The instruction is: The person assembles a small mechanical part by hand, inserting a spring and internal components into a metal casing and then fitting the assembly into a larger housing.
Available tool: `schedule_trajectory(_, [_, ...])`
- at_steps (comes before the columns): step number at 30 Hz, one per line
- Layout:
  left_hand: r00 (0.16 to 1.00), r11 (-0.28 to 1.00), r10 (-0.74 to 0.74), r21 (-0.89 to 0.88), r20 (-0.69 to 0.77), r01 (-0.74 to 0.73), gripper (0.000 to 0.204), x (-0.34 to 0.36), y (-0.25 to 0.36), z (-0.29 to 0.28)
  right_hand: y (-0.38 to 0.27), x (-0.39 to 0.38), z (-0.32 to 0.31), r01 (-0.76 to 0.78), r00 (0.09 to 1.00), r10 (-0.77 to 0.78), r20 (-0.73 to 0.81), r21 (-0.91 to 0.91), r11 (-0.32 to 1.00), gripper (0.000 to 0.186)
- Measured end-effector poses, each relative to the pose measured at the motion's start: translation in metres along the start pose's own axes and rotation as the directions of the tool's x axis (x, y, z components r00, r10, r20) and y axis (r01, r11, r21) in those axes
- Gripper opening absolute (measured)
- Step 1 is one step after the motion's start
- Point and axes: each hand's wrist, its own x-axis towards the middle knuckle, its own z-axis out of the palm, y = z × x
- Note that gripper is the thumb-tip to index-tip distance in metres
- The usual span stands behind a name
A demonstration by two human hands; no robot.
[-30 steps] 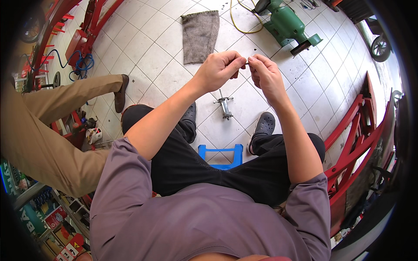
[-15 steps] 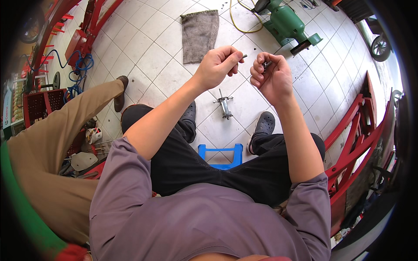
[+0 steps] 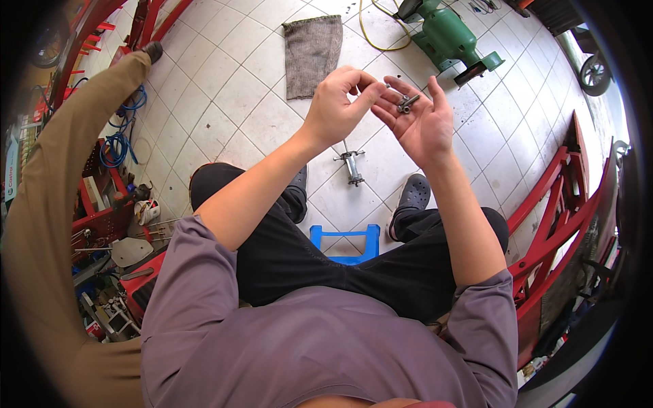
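Note:
My right hand (image 3: 418, 126) is turned palm up with its fingers spread. Small metal parts (image 3: 407, 103), a short cylinder or bolt among them, rest on its palm and fingers. My left hand (image 3: 343, 102) is closed in a pinch, thumb against fingers, right beside the right fingertips. Whatever it pinches is mostly hidden; only a tiny tip shows. On the tiles below the hands stands a small metal tool (image 3: 351, 166) with a rod and side arms, like a puller. It sits between my dark clogs (image 3: 412, 196).
A grey-brown cloth (image 3: 313, 58) and a green bench grinder (image 3: 452, 37) lie ahead. A blue plastic stool (image 3: 345, 260) is between my legs. At left, another person's brown trouser leg (image 3: 51, 170) passes a red tool rack (image 3: 112, 224). Red metal framework (image 3: 554, 224) stands at right.
My right hand has uncurled, exposing the metal parts on its palm. My left hand has come across to its fingertips. The other person's leg at left has moved farther ahead.

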Motion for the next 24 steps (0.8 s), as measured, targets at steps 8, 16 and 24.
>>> schedule_trajectory(8, [0.979, 0.944, 0.201, 0.273, -0.023, -0.187, 0.014, -0.007, 0.012, 0.010, 0.012, -0.007, 0.012, -0.065, 0.998, 0.065, 0.016, 0.000, 0.998, 0.074])
schedule_trajectory(16, [0.950, 0.870, 0.309, 0.392, 0.038, -0.299, 0.022, -0.012, 0.018, 0.015, 0.015, 0.001, -0.016, -0.114, 0.972, 0.082, 0.220, 0.136, 0.984, 0.074])
schedule_trajectory(24, [0.927, 0.899, 0.341, 0.233, 0.157, -0.370, 0.029, -0.001, 0.007, -0.002, 0.007, -0.005, 0.001, -0.012, 0.999, 0.014, 0.051, -0.039, 0.999, 0.077])
